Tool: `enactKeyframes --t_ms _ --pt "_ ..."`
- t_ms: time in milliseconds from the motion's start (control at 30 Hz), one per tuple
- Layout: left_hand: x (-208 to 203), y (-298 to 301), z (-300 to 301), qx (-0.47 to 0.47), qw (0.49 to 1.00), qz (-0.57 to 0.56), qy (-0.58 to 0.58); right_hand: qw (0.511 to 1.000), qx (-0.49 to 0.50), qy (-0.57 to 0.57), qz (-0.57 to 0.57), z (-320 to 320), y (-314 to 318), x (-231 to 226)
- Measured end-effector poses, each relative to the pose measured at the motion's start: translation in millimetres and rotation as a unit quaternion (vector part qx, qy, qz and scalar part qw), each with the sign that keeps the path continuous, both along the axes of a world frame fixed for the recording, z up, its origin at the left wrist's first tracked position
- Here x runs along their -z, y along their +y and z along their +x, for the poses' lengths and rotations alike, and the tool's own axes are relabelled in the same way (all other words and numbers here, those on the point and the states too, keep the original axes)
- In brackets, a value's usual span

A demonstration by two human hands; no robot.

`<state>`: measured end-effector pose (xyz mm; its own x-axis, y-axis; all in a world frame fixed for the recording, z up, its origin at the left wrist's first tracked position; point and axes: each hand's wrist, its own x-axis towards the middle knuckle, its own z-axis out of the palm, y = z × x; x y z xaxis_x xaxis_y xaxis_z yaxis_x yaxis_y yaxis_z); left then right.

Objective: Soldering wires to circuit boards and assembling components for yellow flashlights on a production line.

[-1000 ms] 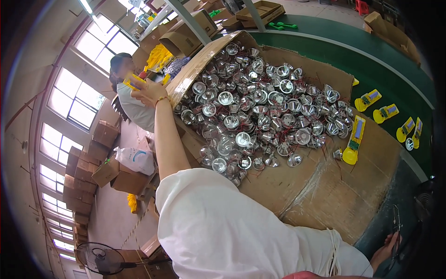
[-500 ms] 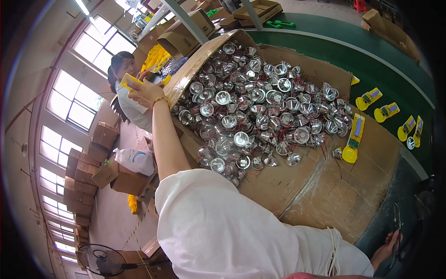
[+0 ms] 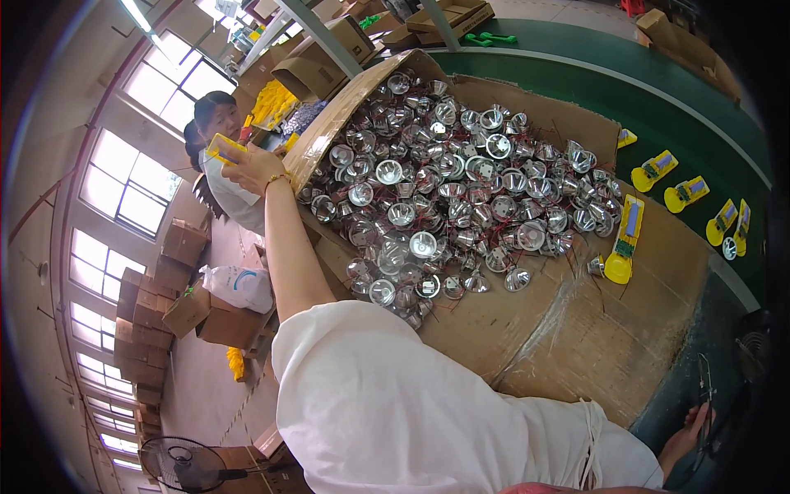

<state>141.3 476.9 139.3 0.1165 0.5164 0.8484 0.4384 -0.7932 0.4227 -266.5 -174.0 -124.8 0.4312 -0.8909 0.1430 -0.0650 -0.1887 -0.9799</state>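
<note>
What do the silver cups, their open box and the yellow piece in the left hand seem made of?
Silver cups: thin metal or metallised plastic, mirror-bright inside; the look leaves it open.
Open box: apparently cardboard, dull brown, its left flap shiny as if taped.
Yellow piece in the left hand: probably plastic, opaque and evenly coloured.

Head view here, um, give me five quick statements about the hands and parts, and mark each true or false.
1. The left hand holds a yellow piece. True.
2. Both hands are buried in silver cups. False: the right hand is at lower right by a thin tool; whether gripped is unclear.
3. More yellow pieces lie on the green surface. True.
4. Nobody else is visible. False: a co-worker is at upper left.
5. A white bag is visible. True.
</note>
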Motion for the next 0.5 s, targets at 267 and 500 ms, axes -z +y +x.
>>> enactKeyframes --t_ms 267,500 --pt "-0.3 -1.5 0.2 -0.004 1.000 -0.017 0.010 1.000 0.009 -0.010 0.010 1.7 2.1 -0.6" --pt "-0.7 -4.1 -1.5 -0.054 0.996 -0.011 0.076 1.000 0.010 -0.006 0.026 -1.4 -1.1 2.2"
